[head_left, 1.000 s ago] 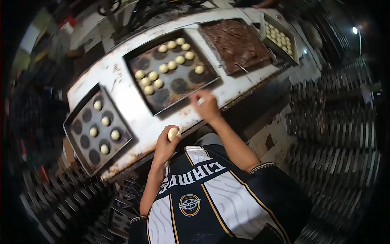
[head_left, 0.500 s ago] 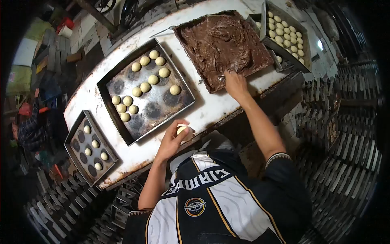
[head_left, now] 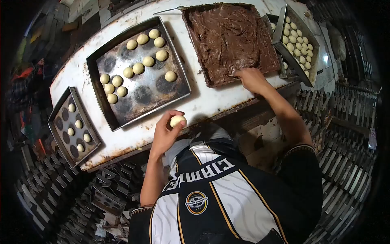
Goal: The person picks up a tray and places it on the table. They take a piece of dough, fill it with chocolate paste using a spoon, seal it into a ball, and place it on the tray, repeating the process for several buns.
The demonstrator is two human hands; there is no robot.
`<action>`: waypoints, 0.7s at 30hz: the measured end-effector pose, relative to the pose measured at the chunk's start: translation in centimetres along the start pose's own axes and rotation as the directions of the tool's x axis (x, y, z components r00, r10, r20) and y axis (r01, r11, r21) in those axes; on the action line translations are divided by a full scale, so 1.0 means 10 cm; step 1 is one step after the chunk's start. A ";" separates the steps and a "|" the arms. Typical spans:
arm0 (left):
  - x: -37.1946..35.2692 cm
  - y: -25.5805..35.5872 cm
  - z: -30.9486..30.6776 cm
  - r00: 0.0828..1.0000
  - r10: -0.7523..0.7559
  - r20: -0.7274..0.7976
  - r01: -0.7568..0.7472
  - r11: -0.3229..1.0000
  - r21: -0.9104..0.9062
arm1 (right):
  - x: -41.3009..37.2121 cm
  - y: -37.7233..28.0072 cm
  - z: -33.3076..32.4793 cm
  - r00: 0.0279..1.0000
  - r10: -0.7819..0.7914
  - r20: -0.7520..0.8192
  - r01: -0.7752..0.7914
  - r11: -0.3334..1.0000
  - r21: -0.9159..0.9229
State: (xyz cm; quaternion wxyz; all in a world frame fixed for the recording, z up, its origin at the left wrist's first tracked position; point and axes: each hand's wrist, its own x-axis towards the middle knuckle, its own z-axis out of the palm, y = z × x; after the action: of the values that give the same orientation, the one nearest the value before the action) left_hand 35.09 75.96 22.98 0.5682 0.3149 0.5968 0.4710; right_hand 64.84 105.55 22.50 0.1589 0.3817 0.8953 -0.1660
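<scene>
A pale dough ball [head_left: 177, 121] sits in my left hand [head_left: 165, 132], with thumb and fingers curled round it, just off the table's front edge. My right hand [head_left: 252, 80] is at the front edge of a square tray of chocolate filling [head_left: 231, 38]. Its fingers are pinched together at the thick brown paste, and whatever is between them is hidden. Left of the filling, a large metal tray [head_left: 138, 122] holds several dough balls [head_left: 138, 68] above dark round marks.
A smaller tray [head_left: 91, 147] with several dough balls stands at the table's left end. At the right, a deep tray [head_left: 280, 38] full of balls rests tilted on another. A metal-handled tool [head_left: 168, 10] lies behind the filling. Stacked metal pans [head_left: 345, 162] crowd the floor.
The view has shifted, so the trays sit higher in it. My right hand stays at the filling tray's front edge, somewhat further right along it. My left hand still holds the dough ball, now more visible.
</scene>
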 end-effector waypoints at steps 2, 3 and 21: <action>-0.03 0.06 0.00 0.998 -0.055 -0.034 0.049 0.985 -0.163 | 0.13 0.07 -0.02 0.997 0.011 0.077 -0.024 0.985 0.171; -0.03 0.07 -0.02 0.994 -0.100 -0.052 0.087 0.975 -0.206 | 0.24 0.17 -0.04 0.991 -0.025 0.128 -0.002 0.977 0.212; 0.30 0.13 0.29 0.978 0.133 -0.158 -0.119 0.988 0.098 | 0.41 0.28 -0.08 0.937 -0.034 0.347 -0.241 0.656 0.716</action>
State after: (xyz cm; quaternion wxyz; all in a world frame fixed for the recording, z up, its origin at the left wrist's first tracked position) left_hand 37.28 79.78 23.27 0.4717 0.3370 0.6404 0.5038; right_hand 64.08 110.31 21.00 0.1447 0.4305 0.6839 -0.5710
